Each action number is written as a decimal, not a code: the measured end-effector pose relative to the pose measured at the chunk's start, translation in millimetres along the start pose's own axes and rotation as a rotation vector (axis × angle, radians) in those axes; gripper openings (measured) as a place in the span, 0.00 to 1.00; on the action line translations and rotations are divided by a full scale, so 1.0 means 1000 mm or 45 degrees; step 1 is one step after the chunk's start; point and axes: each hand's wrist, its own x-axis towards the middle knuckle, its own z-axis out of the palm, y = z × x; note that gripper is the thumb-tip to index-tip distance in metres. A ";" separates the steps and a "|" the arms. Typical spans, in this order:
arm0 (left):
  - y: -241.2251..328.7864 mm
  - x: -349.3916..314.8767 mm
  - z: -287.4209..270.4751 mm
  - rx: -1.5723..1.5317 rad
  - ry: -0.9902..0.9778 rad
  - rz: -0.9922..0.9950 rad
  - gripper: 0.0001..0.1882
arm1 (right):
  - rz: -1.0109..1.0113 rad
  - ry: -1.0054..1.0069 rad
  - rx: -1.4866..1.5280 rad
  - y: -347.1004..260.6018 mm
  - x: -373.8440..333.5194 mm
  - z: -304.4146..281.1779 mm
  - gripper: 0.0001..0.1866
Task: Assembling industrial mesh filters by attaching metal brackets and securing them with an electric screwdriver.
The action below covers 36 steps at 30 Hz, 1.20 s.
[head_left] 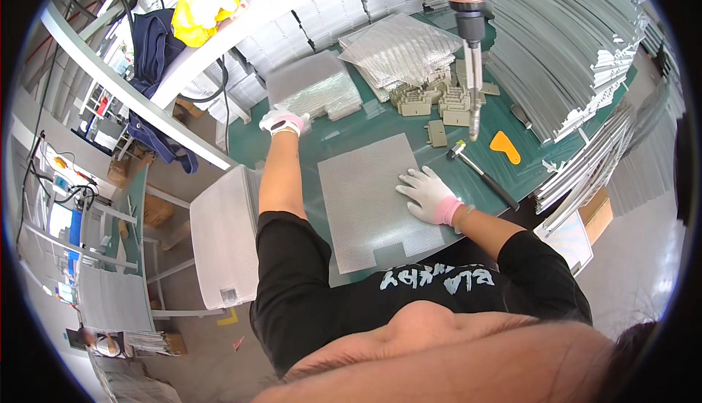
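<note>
A grey, finely perforated sheet [376, 198] with a notch in its near edge lies on the green tabletop [314, 176]. My right hand [431, 196], in a white glove with a pink cuff, rests on the sheet's right side with its fingers spread. My left hand [283, 121], gloved alike, reaches far left to the near corner of a stack of panels in clear plastic film [314, 88]. Its fingers are too small and blurred to show whether they grip the film. Right of the sheet lie a hammer [484, 176] with a black handle and a yellow scraper [504, 147].
Above the table hangs a powered screwdriver [472, 44]. Beige plastic parts [439, 99] sit before bubble-wrap sheets [402, 48]. Tall stacked grey panels [563, 52] line the right; white panels [225, 238] stand at the left. A white shelf frame [139, 85] crosses the upper left.
</note>
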 end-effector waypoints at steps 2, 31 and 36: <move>-0.002 0.008 0.000 0.073 0.092 -0.017 0.49 | -0.002 -0.001 0.004 -0.001 0.000 -0.002 0.27; -0.073 0.101 0.084 -2.356 0.457 0.429 0.19 | -0.004 0.014 0.045 -0.003 0.003 -0.003 0.26; -0.089 0.087 0.074 -1.559 0.502 0.570 0.22 | -0.007 0.016 0.043 -0.002 0.005 -0.002 0.26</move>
